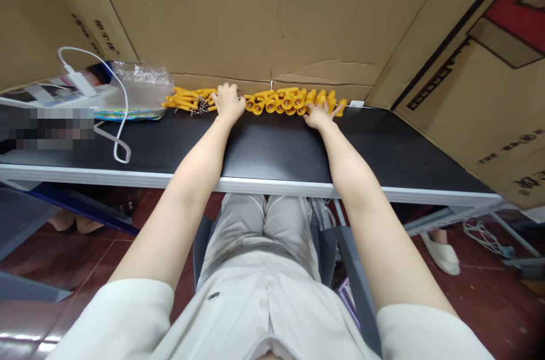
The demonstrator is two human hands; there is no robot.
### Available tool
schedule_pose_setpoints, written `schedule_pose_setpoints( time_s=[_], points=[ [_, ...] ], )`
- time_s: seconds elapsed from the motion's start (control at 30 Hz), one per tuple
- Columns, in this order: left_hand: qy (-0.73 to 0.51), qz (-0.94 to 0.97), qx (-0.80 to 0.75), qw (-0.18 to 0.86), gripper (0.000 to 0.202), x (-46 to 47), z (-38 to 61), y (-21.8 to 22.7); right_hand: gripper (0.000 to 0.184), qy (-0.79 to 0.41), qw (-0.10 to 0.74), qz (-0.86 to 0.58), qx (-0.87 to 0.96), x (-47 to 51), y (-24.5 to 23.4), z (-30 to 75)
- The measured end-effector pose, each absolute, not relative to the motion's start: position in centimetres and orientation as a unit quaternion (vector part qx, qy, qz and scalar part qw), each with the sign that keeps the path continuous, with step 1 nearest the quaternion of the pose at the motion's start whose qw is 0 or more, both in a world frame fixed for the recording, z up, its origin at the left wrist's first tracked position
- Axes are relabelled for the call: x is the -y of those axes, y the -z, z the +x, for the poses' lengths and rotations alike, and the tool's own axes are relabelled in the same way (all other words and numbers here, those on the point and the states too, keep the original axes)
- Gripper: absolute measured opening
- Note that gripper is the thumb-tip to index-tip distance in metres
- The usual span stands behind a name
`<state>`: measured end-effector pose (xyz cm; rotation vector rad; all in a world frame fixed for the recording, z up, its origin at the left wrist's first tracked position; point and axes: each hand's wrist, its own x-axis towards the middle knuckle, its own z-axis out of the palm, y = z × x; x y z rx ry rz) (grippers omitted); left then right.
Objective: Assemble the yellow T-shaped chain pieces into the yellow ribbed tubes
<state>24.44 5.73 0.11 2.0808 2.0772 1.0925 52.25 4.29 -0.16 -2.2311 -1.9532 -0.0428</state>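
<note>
A long row of small yellow pieces with flared, horn-like ends point(287, 101) lies along the back of the black tabletop point(272, 147). At its left end, more yellow pieces point(185, 97) lie sideways, with small dark metal chains point(200, 105) among them. My left hand point(230, 103) rests over the row between these two parts, fingers apart and bent over the pieces. Toward the right end, my right hand point(320, 116) touches the yellow pieces with its fingers spread. Neither hand lifts anything, and the pieces under the fingers are partly hidden.
Cardboard panels point(272, 19) stand behind the row and at both sides. On the left lie clear plastic bags point(142, 84), a white cable point(123, 87) and a blurred-out patch. A small white tag point(356, 104) sits right of the row. A silver edge point(276, 185) borders the table's front.
</note>
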Motion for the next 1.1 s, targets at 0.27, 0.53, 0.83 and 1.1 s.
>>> schedule_pose_setpoints(
  time_s=[0.27, 0.53, 0.83, 1.1],
  points=[
    [-0.415, 0.47, -0.778, 0.034, 0.07, -6.0, 21.8, 0.3, 0.059, -0.03, 0.108, -0.753, 0.648, -4.3, 0.2, 52.6],
    [-0.359, 0.413, -0.824, 0.147, 0.08, -6.6, 20.1, 0.3, 0.056, -0.055, 0.128, -0.753, 0.644, -4.0, 0.1, 52.5],
    [-0.423, 0.379, -0.803, 0.177, 0.067, -6.4, 19.9, 0.8, 0.057, -0.053, 0.124, -0.751, 0.647, -4.4, 0.4, 52.8],
    [-0.408, 0.492, -0.754, 0.15, 0.052, -8.6, 18.5, 2.3, 0.062, -0.057, 0.111, -0.751, 0.649, -4.1, 0.1, 52.7]
  ],
)
